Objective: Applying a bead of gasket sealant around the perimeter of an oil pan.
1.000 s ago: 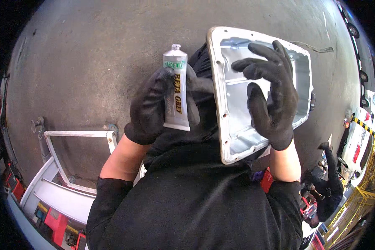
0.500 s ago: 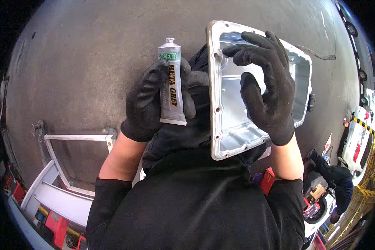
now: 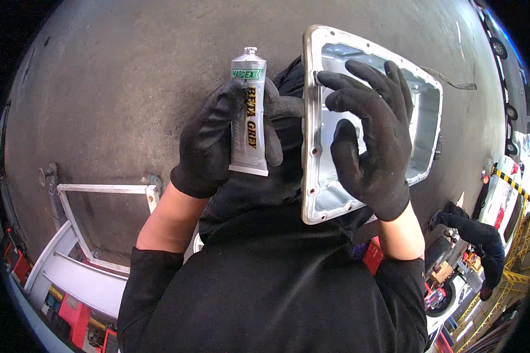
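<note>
Two black-gloved hands are up in front of the person's dark shirt, side by side above a grey concrete floor point(image 3: 129, 76). The left hand point(image 3: 218, 132) pinches a silver squeeze tube point(image 3: 250, 117), thumb over its front and fingers wrapping behind to show along its right side. The tube stands nearly upright, neck toward the top and flat crimped end toward the bottom, with a green band below its shoulder. One finger of this hand reaches out to the left edge of a silver oil pan point(image 3: 310, 176); whether it presses there or passes behind cannot be told.

The pan is tilted, its open side facing up toward the wearer, with bolt holes along its flange. Over that hollow the right hand point(image 3: 374, 135) is spread and loosely curved, thumb apart from the fingers, the index fingertip in front of the left flange below the upper left corner; contact is unclear.

Beyond the pan's upper right corner, a thin dark strip point(image 3: 456, 84) lies on the floor. Toward the floor's left side stand a white metal frame point(image 3: 106, 188) and a white curved panel point(image 3: 88, 285). At far right, a dark-clothed person point(image 3: 483, 235) bends near a white car point(image 3: 500, 203).
</note>
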`<state>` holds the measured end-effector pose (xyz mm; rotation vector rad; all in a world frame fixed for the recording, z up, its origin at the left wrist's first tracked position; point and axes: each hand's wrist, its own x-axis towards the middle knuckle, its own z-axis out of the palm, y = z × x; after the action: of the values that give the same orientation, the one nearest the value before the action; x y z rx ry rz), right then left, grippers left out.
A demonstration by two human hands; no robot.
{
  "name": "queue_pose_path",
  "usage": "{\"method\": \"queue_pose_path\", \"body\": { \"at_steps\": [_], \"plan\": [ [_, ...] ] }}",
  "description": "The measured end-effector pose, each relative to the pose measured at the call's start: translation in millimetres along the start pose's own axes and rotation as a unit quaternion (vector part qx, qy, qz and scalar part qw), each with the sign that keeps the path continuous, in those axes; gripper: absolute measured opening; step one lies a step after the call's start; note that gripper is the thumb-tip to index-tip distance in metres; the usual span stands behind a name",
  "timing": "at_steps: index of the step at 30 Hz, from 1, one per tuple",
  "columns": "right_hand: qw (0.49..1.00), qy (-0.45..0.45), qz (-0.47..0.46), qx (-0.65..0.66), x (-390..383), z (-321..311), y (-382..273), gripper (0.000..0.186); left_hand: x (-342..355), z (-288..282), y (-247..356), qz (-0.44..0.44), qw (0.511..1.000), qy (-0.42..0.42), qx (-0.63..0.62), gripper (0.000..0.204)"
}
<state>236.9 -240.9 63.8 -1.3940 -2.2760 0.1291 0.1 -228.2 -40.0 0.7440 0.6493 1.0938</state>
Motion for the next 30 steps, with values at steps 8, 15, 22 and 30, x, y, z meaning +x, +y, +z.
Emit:
{"method": "queue_pose_path", "body": {
  "at_steps": [8,15,22,30],
  "plan": [
    [0.999,-0.017,-0.016,-0.03,-3,-2,-7,0.039,10,7,10,-0.078,0.963,-0.114,-0.233,0.042],
    [1.0,-0.028,0.0,0.003,-8,-7,-11,0.036,9,-9,0,-0.064,0.937,-0.164,-0.303,0.042],
    [0.999,-0.016,-0.003,0.03,-4,-4,-6,0.035,9,-7,5,-0.062,0.955,-0.147,-0.251,0.04],
    [0.999,0.02,-0.023,0.016,9,3,7,0.033,-2,-4,-3,-0.003,0.999,-0.023,-0.033,0.039]
  ]
}}
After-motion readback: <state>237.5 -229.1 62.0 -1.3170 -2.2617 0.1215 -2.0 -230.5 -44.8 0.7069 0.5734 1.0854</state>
